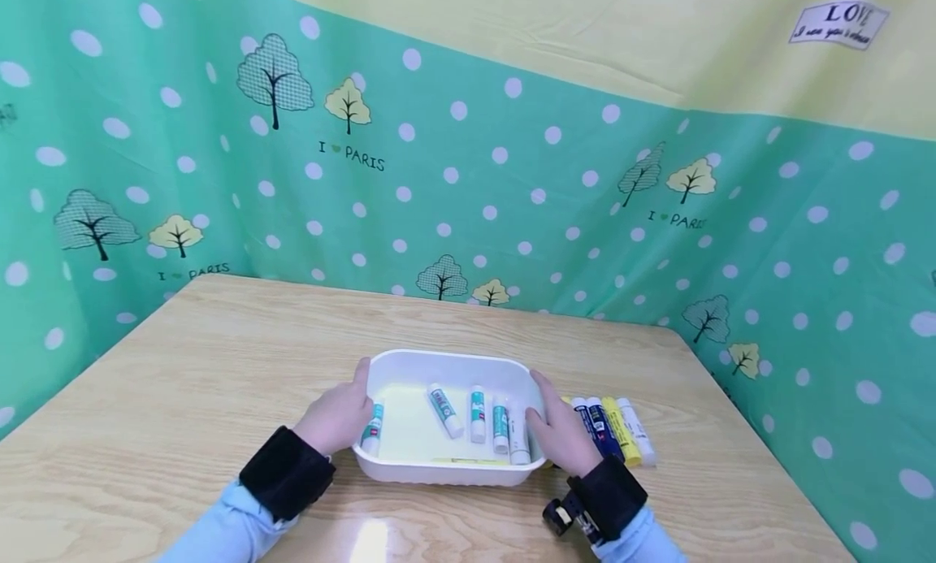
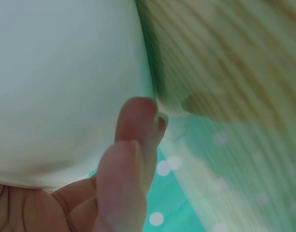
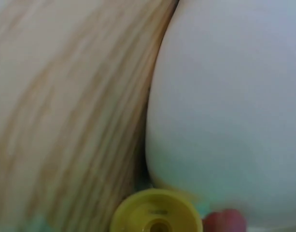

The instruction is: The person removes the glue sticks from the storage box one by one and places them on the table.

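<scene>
A white plastic basin point(image 1: 446, 472) stands on the table between my two hands. My left hand point(image 1: 338, 413) grips its left side, with one finger along the rim. In the left wrist view, fingers point(image 2: 121, 186) lie against the outer wall. My right hand point(image 1: 566, 433) holds the right side, thumb at the rim and the other fingers partly hidden outside. Inside lie several glue sticks: a tilted one point(image 1: 445, 411), one near the middle point(image 1: 478, 414), one by the left wall point(image 1: 373, 430) and a pale one point(image 1: 518, 438) on the right. A thin yellow strip point(image 1: 471, 462) shows at the front wall.
Right of the basin, several glue sticks lie side by side, among them a dark blue one point(image 1: 603, 429), a yellow one point(image 1: 621, 431) and a white one point(image 1: 637, 431). A round yellow end point(image 3: 157, 212) appears beside the basin. The wooden table point(image 1: 183, 400) meets a green curtain point(image 1: 453, 165) behind.
</scene>
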Tool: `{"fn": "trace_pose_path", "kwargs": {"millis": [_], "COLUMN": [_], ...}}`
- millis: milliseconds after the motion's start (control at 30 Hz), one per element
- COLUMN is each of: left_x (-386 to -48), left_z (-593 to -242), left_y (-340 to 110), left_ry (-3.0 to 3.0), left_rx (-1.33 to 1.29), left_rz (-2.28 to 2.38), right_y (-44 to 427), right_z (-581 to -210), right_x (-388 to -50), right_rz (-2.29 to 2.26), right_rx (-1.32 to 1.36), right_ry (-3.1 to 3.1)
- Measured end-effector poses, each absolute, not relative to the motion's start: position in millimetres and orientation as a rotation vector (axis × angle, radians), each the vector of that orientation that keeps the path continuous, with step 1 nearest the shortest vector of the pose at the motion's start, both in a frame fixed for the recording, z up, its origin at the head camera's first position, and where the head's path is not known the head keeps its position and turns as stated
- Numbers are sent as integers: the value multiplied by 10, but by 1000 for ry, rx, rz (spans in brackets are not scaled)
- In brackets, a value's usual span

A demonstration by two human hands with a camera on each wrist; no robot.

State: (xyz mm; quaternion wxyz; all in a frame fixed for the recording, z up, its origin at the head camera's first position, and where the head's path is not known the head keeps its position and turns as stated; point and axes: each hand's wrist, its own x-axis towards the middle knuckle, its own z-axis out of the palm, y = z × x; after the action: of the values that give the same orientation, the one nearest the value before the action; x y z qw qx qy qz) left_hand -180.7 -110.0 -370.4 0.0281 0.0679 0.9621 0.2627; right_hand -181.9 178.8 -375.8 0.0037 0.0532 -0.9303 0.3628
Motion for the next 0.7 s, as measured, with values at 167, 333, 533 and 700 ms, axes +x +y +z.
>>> {"fn": "trace_pose_path", "kwargs": {"millis": [167, 333, 533, 700], "left_x": [-1803, -1812, -1836, -1807], "left_z": [-3674, -3649, -3617, -3636], "left_y": [-1153, -1190, -1197, -1236], "left_ry": [2997, 3007, 3006, 2990], "left_rx": [216, 221, 223, 211], "left_rz": [718, 680, 657, 671], "right_y": [1741, 1711, 1716, 1718], "right_z": [-3749, -3740, -3720, -3733], "right_x": [-1841, -1860, -1854, -1827], "right_rz": [1167, 1124, 1058, 1118], "right_rx": [196, 195, 189, 242], "right_ry": [-2902, -2908, -2947, -2999]}}
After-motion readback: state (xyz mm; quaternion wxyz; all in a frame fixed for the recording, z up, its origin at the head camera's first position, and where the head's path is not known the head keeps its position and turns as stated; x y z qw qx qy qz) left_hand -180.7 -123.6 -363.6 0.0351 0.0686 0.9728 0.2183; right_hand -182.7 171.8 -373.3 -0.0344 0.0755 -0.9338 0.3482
